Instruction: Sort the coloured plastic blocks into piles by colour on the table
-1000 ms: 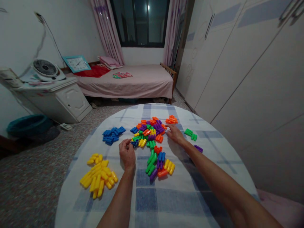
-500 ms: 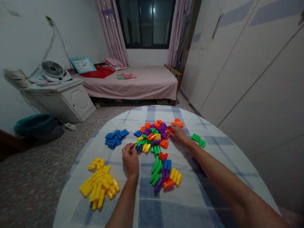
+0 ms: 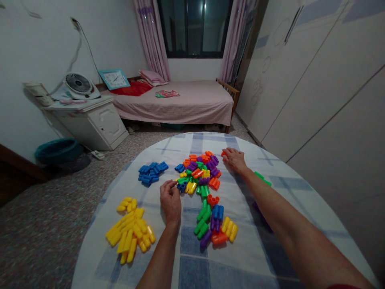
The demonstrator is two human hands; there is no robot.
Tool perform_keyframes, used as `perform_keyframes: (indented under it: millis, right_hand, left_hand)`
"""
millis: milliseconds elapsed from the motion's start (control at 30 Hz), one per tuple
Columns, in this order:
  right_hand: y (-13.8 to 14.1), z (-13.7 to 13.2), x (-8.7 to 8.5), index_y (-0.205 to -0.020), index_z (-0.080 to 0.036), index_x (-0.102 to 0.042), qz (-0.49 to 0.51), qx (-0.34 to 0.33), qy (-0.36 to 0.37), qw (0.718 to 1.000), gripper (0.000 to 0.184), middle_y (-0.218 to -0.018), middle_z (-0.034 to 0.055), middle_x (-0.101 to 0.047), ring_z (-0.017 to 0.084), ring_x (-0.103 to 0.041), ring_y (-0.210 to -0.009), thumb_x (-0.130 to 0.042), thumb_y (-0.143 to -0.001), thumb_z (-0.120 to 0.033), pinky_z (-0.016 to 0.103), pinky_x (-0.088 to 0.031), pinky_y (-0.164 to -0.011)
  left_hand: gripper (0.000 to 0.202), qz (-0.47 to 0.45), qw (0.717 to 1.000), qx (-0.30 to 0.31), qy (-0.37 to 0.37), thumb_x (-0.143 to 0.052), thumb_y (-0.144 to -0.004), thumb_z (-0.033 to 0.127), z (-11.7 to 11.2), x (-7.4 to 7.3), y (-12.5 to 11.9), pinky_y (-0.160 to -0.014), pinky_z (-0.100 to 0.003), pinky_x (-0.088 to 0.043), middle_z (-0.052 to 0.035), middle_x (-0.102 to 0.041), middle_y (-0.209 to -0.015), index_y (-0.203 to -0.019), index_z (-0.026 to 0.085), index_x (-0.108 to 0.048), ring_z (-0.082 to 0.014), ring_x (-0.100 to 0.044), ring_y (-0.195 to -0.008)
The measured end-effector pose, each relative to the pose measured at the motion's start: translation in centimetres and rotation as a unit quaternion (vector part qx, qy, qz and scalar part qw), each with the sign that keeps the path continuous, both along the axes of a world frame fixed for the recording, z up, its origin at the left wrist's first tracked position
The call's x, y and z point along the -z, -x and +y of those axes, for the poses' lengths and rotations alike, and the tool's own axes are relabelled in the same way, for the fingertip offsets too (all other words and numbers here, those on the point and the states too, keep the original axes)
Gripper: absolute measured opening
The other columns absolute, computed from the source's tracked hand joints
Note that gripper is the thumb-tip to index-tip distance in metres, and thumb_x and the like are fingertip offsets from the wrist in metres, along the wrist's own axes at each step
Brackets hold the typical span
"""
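A mixed heap of plastic building blocks (image 3: 204, 172) in orange, purple, green, yellow and blue lies at the table's middle. My left hand (image 3: 170, 202) rests at its left edge, fingers curled beside a blue block (image 3: 181, 187); whatever is between the fingertips is hidden. Right of the heap, my right hand (image 3: 235, 159) reaches down with bent fingers on an orange block (image 3: 223, 154), covering most of the orange ones there. Trailing toward me from the heap are green blocks (image 3: 203, 212), a yellow block (image 3: 230, 229) and an orange block (image 3: 219, 238).
Yellow blocks (image 3: 132, 230) form a pile at the near left, blue blocks (image 3: 152, 173) another behind it. Green blocks (image 3: 262, 178) and a purple block (image 3: 261, 214) are partly hidden by my right forearm. A checked cloth (image 3: 192, 273) covers the round table. A bed (image 3: 195, 104) stands beyond.
My right hand has moved from the heap's right edge outward to the separate orange blocks. My left hand stays by the heap. The whole view has shifted slightly.
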State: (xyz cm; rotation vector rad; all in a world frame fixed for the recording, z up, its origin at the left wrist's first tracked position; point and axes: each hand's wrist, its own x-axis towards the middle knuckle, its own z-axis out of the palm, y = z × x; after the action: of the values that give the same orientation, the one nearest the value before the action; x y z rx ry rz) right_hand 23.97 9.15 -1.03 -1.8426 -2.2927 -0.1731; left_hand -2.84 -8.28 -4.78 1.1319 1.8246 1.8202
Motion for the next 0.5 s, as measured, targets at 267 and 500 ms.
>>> perform_keyframes:
  millis: [267,500]
  right_hand:
    - [4.5,1.5,-2.6,-0.125,-0.020,-0.059,0.044,0.000,-0.013,0.999,0.039,-0.126,0.0141,-0.057,0.029,-0.044,-0.119,-0.041,-0.094,-0.035,0.043,-0.035,-0.096]
    - [9.1,2.6,-2.2,-0.122,-0.025,-0.063,0.064,0.063,0.116,0.989,0.036,-0.123,0.0122,-0.060,0.030,-0.052,-0.113,-0.048,-0.090,-0.033,0.049,-0.040,-0.094]
  left_hand:
    - [0.020,-0.008,1.000,0.004,0.007,-0.052,-0.078,0.017,-0.1,-0.2,-0.2,-0.088,-0.027,-0.048,-0.0060,-0.059,-0.106,-0.087,0.020,-0.069,-0.0169,-0.058,-0.103]
    - [0.021,-0.003,1.000,0.002,0.005,-0.052,-0.077,0.017,0.0,0.0,-0.1,-0.086,-0.027,-0.050,-0.0067,-0.059,-0.106,-0.088,0.019,-0.069,-0.0169,-0.058,-0.102]
